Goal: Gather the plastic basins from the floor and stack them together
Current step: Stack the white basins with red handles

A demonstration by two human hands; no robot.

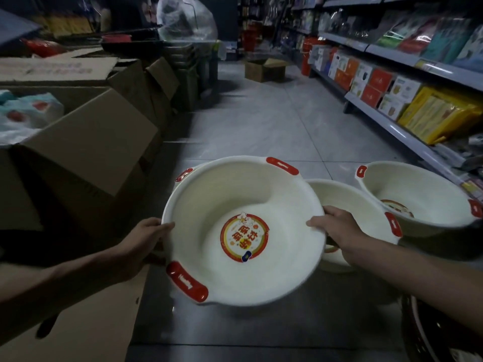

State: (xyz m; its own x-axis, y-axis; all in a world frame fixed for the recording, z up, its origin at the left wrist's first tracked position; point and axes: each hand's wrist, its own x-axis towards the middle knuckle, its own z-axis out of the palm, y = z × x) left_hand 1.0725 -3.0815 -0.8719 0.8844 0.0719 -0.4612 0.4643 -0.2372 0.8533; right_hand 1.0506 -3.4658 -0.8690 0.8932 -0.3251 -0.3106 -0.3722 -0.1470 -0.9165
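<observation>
place: shop floor point(261, 121)
held: basin point(235, 194), left grip point(146, 232) and right grip point(333, 223) clasping its rim
todo: middle basin point(352, 201), right basin point(418, 189), unstacked

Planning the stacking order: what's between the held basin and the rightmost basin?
Head view: a third basin, its left edge hidden behind the held basin and right hand, its right side near the rightmost basin.

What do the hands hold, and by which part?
Both hands hold the white basin by its rim: the left hand grips the left edge, the right hand the right edge.
</observation>
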